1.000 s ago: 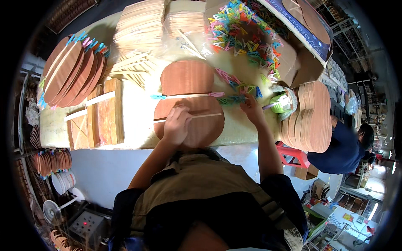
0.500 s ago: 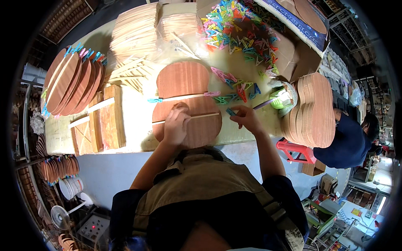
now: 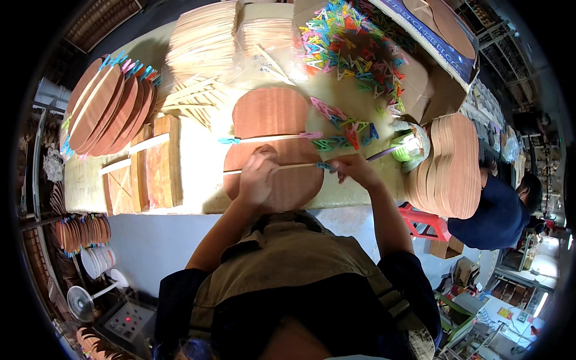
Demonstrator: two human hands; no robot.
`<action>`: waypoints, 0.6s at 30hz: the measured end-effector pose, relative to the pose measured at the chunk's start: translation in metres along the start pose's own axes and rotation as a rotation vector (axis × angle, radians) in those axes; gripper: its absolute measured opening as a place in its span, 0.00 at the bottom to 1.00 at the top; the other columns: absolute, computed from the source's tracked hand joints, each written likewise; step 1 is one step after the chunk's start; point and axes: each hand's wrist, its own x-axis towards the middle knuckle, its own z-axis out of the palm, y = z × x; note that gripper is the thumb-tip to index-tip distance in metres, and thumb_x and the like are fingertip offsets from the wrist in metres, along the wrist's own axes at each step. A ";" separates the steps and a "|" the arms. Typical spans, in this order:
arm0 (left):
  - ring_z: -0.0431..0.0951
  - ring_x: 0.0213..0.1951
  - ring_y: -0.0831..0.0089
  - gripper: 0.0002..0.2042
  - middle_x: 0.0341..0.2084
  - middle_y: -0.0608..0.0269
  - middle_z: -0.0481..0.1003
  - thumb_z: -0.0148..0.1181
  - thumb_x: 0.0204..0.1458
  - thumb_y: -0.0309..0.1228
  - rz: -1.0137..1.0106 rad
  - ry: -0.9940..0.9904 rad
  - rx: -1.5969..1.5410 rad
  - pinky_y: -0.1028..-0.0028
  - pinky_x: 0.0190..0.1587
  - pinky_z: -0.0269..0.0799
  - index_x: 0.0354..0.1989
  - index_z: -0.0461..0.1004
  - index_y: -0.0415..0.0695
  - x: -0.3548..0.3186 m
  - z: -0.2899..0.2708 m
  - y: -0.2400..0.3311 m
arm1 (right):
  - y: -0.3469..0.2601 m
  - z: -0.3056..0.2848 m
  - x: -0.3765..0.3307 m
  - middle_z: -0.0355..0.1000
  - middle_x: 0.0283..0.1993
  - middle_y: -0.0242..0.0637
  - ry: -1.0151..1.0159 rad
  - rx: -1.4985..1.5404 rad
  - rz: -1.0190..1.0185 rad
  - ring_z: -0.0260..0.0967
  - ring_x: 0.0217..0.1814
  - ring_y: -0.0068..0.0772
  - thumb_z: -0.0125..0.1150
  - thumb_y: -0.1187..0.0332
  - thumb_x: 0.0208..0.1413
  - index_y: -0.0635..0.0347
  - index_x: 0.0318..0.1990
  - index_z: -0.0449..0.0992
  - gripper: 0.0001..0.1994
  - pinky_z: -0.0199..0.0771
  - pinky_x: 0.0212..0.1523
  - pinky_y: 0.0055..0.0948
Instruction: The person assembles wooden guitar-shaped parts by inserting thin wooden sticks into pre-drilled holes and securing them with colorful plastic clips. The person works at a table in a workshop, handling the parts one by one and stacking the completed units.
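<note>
A guitar-shaped reddish-brown wooden plate [image 3: 270,111] lies flat on the table in front of me. Across its waist runs one pale wooden strip [image 3: 273,138], with a blue clothespin [image 3: 228,141] at its left end and a pink clothespin [image 3: 311,135] at its right. Lower down, my left hand [image 3: 258,174] bends its fingers together over a second thin wooden strip [image 3: 294,165], against the plate. At that strip's right end, my right hand [image 3: 358,170] pinches a teal clothespin [image 3: 324,165], whose jaws are at the plate's edge.
Loose clothespins [image 3: 345,123] lie right of the plate, below a large colourful heap [image 3: 354,42]. Strip bundles [image 3: 204,39] stand behind. Clipped plates [image 3: 111,111] and wooden blocks [image 3: 165,159] are left. A stack of guitar-shaped plates [image 3: 453,165] and a green container [image 3: 408,148] stand right, near another person [image 3: 495,210].
My right hand has brought the teal clothespin leftward to the lower strip's right end. My left hand stays over that strip. The whole view has shifted slightly.
</note>
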 end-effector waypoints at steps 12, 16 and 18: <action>0.72 0.40 0.56 0.03 0.34 0.57 0.73 0.59 0.40 0.21 -0.009 0.037 -0.034 0.64 0.43 0.69 0.24 0.71 0.40 -0.001 0.000 -0.001 | -0.026 0.000 0.073 0.65 0.44 0.41 0.517 -0.772 -0.633 0.66 0.46 0.45 0.62 0.77 0.41 0.56 0.42 0.71 0.17 0.69 0.44 0.37; 0.72 0.41 0.57 0.03 0.35 0.57 0.72 0.59 0.41 0.22 -0.009 0.032 -0.006 0.64 0.44 0.69 0.24 0.71 0.40 -0.001 0.000 -0.001 | -0.087 0.038 0.083 0.66 0.45 0.40 0.310 -0.889 -0.870 0.65 0.48 0.45 0.60 0.77 0.40 0.56 0.41 0.72 0.16 0.68 0.46 0.36; 0.72 0.41 0.57 0.03 0.35 0.58 0.72 0.58 0.41 0.22 -0.003 0.035 0.015 0.64 0.44 0.69 0.24 0.71 0.41 -0.001 -0.001 0.000 | -0.100 0.052 0.092 0.66 0.45 0.40 0.242 -0.945 -0.970 0.64 0.49 0.45 0.59 0.76 0.39 0.57 0.40 0.72 0.16 0.67 0.47 0.35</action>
